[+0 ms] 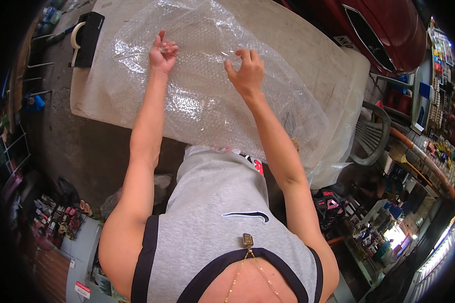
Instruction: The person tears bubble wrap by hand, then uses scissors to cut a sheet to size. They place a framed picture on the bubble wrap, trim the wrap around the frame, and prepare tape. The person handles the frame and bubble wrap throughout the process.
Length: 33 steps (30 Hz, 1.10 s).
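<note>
A large clear sheet of bubble wrap (194, 106) lies spread over the pale table (288, 38), its near edge reaching my waist. Over its left part is my left hand (163, 56), palm turned up, with the fingers loosely bent and apart; I see nothing in it. My right hand (246, 73) is above the sheet further right, back of the hand showing. Its thumb stands away from the curved fingers, and no object shows between them. Whether either hand touches the wrap is hard to tell.
At the table's far left corner sits a black tape dispenser (91, 40) with a cream tape roll (76, 35). A dark red car (318, 12) stands beyond the far right edge. A plastic chair (371, 134) is close on the right. Shoes (65, 219) lie at lower left.
</note>
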Available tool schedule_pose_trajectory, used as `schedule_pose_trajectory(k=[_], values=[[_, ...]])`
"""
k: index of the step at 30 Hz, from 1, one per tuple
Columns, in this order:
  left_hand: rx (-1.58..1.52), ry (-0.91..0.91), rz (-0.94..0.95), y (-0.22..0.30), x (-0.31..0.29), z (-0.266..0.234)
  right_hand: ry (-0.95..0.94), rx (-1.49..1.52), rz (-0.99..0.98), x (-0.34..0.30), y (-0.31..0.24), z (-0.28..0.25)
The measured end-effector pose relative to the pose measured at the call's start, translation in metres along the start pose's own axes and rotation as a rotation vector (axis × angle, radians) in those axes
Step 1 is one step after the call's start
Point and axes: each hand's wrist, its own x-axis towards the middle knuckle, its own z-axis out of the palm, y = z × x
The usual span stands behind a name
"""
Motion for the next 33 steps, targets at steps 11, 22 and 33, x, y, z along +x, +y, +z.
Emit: schedule_pose_trajectory(k=[11, 22, 33], values=[[1.07, 0.055, -0.152, -0.03, -0.003, 0.058, -0.135, -0.182, 0.02, 0.073, -0.035, 0.023], [1.49, -0.102, 0.054, -0.059, 0.025, 0.095, -0.103, 0.373, 0.317, 0.067, -0.03, 0.01], [1.122, -0.111, 0.023, -0.061, 0.0, 0.113, 0.203, 0.506, 0.191, 0.037, -0.049, -0.007]])
